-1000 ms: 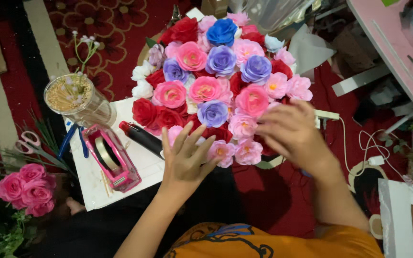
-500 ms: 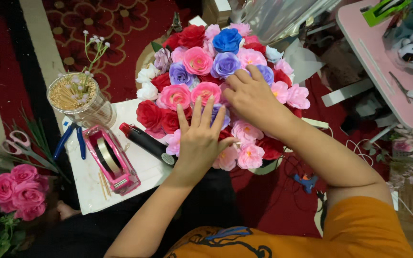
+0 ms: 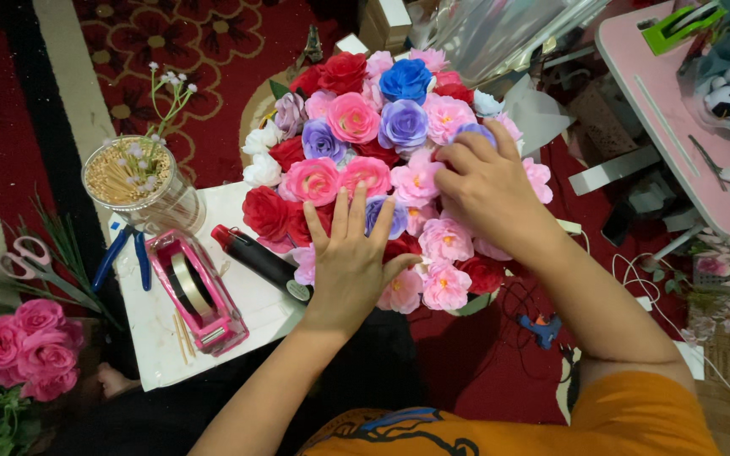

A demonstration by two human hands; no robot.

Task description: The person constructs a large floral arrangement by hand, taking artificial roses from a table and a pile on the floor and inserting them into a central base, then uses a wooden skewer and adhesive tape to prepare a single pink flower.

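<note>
**Both hands on the flower bouquet**

Currently, head view only. Person sits on the floor, orange sleeve at bottom right, looking straight down.

Bouquet [image 3: 382, 143]: round dome of fake flowers, centre of frame, over the red patterned carpet [image 3: 213, 42]. Mix of red, pink, purple, white and one blue rose [image 3: 405, 78] near the top. It overlaps the right edge of a white board [image 3: 162, 338].

Left hand [image 3: 350, 262]: flat, palm down, fingers spread and straight, pressing on the lower front of the bouquet. Fingertips reach a purple flower [image 3: 382, 215] and the pink ones beside it. Open, not gripping anything.

Right hand [image 3: 487, 186]: on the right side of the bouquet, fingers curled down into the flowers near a purple bloom [image 3: 475, 131]. Fingertips are buried among petals; cannot tell whether they pinch a flower or just press.

Left of the bouquet, on the white board:
- black glue gun with red tip [image 3: 259, 257], just beside the left hand
- pink tape dispenser [image 3: 196, 291]
- blue pliers [image 3: 124, 253]
- clear cup of wooden sticks [image 3: 133, 181] with small white sprigs

Far left: scissors with pink handles [image 3: 23, 257] on green stems, bunch of pink roses [image 3: 23, 346] at the lower corner.

Right: pink table [image 3: 678, 118], with a plush toy [image 3: 728, 93] on it, white cables on the floor below.
</note>
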